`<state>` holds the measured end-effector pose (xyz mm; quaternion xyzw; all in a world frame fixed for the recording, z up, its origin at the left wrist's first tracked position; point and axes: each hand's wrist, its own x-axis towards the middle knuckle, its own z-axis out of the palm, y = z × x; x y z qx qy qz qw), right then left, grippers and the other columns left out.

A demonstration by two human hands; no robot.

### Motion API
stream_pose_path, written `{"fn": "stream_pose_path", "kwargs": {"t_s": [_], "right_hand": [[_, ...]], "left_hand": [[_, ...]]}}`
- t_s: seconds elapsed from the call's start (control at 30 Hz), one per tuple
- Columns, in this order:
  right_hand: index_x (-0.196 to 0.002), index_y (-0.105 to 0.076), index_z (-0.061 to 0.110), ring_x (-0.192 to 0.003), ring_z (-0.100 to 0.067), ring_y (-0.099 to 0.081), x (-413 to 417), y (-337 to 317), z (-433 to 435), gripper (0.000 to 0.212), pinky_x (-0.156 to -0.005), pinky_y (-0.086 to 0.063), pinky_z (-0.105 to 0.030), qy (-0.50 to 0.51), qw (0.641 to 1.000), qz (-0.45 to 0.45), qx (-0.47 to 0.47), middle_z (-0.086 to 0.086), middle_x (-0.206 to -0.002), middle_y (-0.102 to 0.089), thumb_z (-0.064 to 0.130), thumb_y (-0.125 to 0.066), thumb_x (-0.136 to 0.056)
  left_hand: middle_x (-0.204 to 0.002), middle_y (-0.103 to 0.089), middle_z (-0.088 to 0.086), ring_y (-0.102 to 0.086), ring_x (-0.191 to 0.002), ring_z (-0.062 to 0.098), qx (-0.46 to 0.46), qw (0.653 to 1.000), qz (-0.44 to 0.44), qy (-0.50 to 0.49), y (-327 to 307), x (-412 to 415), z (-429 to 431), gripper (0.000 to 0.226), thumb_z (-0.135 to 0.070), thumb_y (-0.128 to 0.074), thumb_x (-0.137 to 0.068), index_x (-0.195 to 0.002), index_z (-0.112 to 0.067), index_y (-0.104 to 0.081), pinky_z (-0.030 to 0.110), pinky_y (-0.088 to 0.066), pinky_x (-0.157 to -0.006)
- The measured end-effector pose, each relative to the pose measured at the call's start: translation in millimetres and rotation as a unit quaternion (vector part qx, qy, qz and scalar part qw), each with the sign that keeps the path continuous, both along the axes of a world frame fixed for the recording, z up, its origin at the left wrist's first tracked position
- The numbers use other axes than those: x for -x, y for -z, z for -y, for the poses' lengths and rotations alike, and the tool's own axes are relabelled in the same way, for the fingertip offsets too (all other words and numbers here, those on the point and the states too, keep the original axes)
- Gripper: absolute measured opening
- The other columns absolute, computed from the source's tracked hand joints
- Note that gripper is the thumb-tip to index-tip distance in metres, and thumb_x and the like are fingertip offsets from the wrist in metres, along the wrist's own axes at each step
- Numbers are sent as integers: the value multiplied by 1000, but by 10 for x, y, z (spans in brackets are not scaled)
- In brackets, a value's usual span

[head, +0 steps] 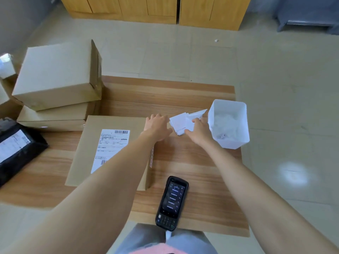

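Note:
A small stack of white paper slips (178,123) lies on the wooden table (192,162), right of a flat cardboard parcel (88,158) that bears a white shipping label (111,145). My left hand (157,126) rests on the parcel's far right corner, its fingers reaching toward the slips. My right hand (199,130) is on the stack and pinches one slip, whose free end sticks up toward the bin. A translucent white plastic bin (229,110) with crumpled white paper inside stands just right of my right hand.
A black handheld scanner (171,202) lies at the table's near edge. Two stacked cardboard boxes (55,77) fill the far left. A black mailer bag (16,149) lies at the left edge. Wooden cabinets (146,8) stand across the tiled floor.

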<state>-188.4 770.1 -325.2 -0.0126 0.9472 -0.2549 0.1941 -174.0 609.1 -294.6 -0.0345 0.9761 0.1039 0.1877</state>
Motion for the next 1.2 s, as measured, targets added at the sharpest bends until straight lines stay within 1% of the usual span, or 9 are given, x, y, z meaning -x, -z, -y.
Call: {"fn": "stream_pose_path", "kwargs": {"t_s": [0.23, 0.37, 0.53, 0.6, 0.77, 0.83, 0.97, 1.07, 1.2], "right_hand": [[-131, -44, 5, -125, -31, -39, 260, 307, 129, 54, -98, -36, -38, -6, 999, -16, -45, -13, -131, -43, 39, -59, -91], [-136, -39, 5, -125, -30, -39, 371, 395, 215, 66, -95, -33, -35, -18, 994, -37, -97, -12, -132, -42, 48, -59, -90], [-132, -41, 7, -116, -32, -41, 391, 594, 294, 78, -90, -35, -36, 8, 993, -29, -110, -14, -131, -40, 54, -70, -78], [-131, -43, 9, -116, -32, -41, 395, 633, 300, 76, -90, -34, -35, 20, 993, -37, -114, -13, -130, -41, 53, -72, -76], [-121, -49, 12, -113, -29, -44, 416, 692, 303, 56, -88, -35, -35, 32, 994, -53, -91, -9, -124, -46, 44, -71, -81], [-125, -47, 11, -114, -29, -44, 430, 701, 309, 61, -89, -37, -36, 47, 996, -43, -59, -9, -125, -45, 39, -75, -78], [-139, -35, 10, -116, -30, -41, 473, 693, 302, 84, -89, -44, -38, 70, 997, -10, -32, -13, -131, -37, 35, -81, -73], [-135, -40, 9, -114, -30, -44, 507, 691, 280, 78, -87, -45, -38, 47, 997, 5, -55, -11, -129, -38, 38, -79, -74], [-130, -47, 7, -112, -30, -49, 531, 692, 252, 68, -86, -44, -39, 50, 998, 2, -39, -9, -127, -42, 34, -78, -76]], "left_hand": [[-134, -49, 8, -40, -128, 28, 41, 999, 15, 31, 244, 292, -18, 46, -39, -52, -92, -133, -18, -49, 35, -20, -109], [-134, -48, 9, -41, -127, 29, 45, 998, 35, 25, 347, 452, -1, 45, -36, -52, -93, -133, -16, -48, 37, -28, -104], [-132, -50, 9, -44, -124, 29, 51, 997, 50, 16, 484, 498, 86, 41, -33, -51, -93, -130, -16, -50, 36, -33, -101], [-131, -51, 8, -46, -123, 29, 55, 997, 48, 13, 516, 509, 98, 40, -33, -50, -92, -129, -16, -52, 35, -34, -99], [-129, -52, 7, -48, -121, 28, 63, 997, 43, 16, 537, 540, 76, 39, -32, -49, -93, -129, -17, -52, 36, -35, -99], [-129, -53, 7, -48, -121, 28, 65, 997, 45, 18, 544, 540, 78, 39, -32, -49, -93, -129, -16, -52, 36, -35, -99], [-129, -52, 7, -48, -120, 28, 63, 997, 45, 22, 550, 535, 99, 40, -33, -48, -93, -129, -16, -52, 36, -35, -98], [-129, -52, 7, -49, -120, 28, 65, 997, 44, 29, 553, 533, 100, 39, -33, -48, -93, -128, -15, -52, 36, -35, -98], [-128, -52, 7, -49, -119, 27, 63, 997, 44, 32, 559, 529, 102, 39, -34, -48, -93, -127, -15, -52, 36, -35, -98]]}}
